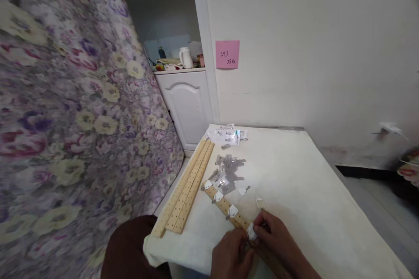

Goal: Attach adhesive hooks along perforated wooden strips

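A wooden strip with rows of holes (240,221) lies slantwise on the cloth-covered table, running toward me. Along it sit several white hooks, each a small white plate with a metal piece at its edge, such as the white hook (232,211) near the middle. My right hand (275,232) pinches another white hook (251,232) against the strip. My left hand (229,255) is closed around the strip's near side, right below that hook; its fingertips are partly hidden. Just beyond my right hand lies a small whitish square piece (260,203).
Several perforated wooden strips (186,196) lie together at the table's left edge. A pile of clear-packed pieces (225,172) and a loose white hook (242,191) lie mid-table. Clear packaging (224,136) is at the back. A floral curtain (81,117) hangs left.
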The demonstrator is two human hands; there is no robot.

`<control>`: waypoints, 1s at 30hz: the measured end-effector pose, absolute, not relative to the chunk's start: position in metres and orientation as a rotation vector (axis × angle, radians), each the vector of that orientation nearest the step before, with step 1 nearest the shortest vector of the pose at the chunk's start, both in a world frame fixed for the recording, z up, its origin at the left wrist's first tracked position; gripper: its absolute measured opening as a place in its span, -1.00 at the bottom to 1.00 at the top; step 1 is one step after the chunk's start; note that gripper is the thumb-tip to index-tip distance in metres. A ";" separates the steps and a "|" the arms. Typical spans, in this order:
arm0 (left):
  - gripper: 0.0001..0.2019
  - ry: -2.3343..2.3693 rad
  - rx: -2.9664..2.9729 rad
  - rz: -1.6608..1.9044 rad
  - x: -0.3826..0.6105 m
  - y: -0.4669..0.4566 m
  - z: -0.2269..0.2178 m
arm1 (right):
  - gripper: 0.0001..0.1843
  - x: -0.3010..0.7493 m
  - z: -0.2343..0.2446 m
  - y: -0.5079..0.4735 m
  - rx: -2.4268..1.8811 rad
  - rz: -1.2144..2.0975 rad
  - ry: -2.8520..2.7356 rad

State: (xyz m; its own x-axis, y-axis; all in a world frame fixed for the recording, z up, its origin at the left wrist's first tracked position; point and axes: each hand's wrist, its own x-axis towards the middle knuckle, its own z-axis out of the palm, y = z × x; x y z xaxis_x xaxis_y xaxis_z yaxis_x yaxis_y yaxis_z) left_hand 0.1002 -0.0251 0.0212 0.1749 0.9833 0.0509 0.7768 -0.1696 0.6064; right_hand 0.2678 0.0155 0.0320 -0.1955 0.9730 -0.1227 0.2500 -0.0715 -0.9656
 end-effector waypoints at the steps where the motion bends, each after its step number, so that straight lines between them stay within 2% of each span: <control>1: -0.91 1.664 2.021 0.623 0.100 -0.024 0.022 | -0.94 0.267 0.031 0.015 -1.355 1.332 -1.498; 6: -0.87 1.642 1.994 0.632 0.101 -0.023 0.024 | -0.95 0.265 0.026 0.015 -1.351 1.324 -1.511; 16: -0.88 1.620 2.059 0.666 0.102 -0.022 0.019 | -0.84 0.267 0.018 0.013 -1.466 0.937 -1.821; 30: -0.88 1.639 2.077 0.715 0.099 -0.022 0.010 | -0.77 0.270 0.017 0.016 -1.449 1.029 -1.824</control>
State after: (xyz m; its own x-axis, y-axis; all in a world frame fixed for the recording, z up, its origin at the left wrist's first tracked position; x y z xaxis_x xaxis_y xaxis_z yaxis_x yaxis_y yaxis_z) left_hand 0.0989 -0.0222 0.0103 0.1823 0.9722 0.1468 0.7687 -0.2340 0.5953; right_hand 0.2698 0.0158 0.0171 -0.2362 0.9715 -0.0184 0.5183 0.1100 -0.8481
